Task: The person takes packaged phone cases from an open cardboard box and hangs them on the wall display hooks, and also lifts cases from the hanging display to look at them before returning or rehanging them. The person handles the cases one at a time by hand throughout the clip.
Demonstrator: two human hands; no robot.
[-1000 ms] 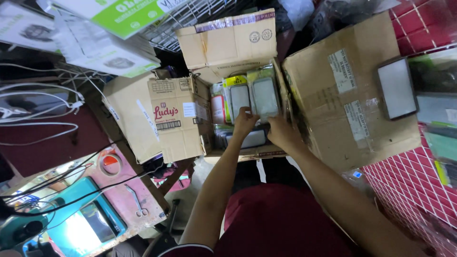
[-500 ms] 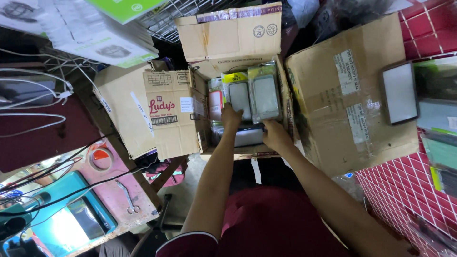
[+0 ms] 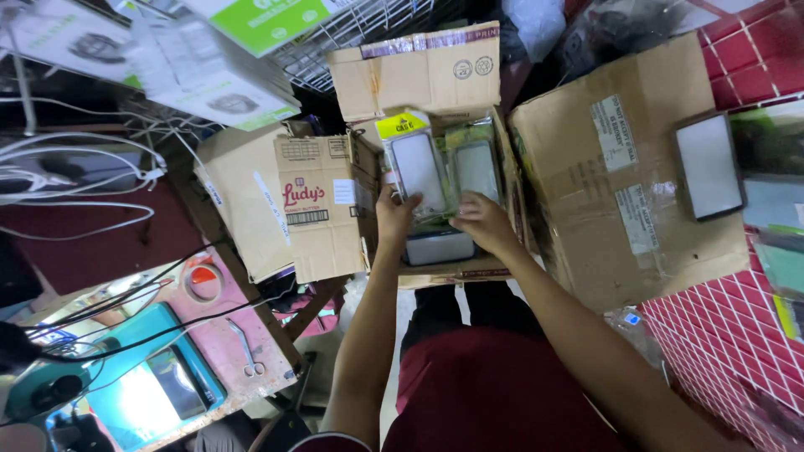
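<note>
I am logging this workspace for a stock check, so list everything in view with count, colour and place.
open cardboard box: one, brown, centre, in front of the person
clear packets: at least two, transparent with pale inserts, one with a yellow header, upright in the open box
small box: one, white and grey, low in the open box
printed cardboard box: one, brown with red lettering, left of the open box
large cardboard box: one, brown, with labels, right
flat panel: one, pale with dark frame, far right
cables: several, white, left
scissors: one pair, on the pink surface, lower left
left hand: on a packet
right hand: at the packets
</note>
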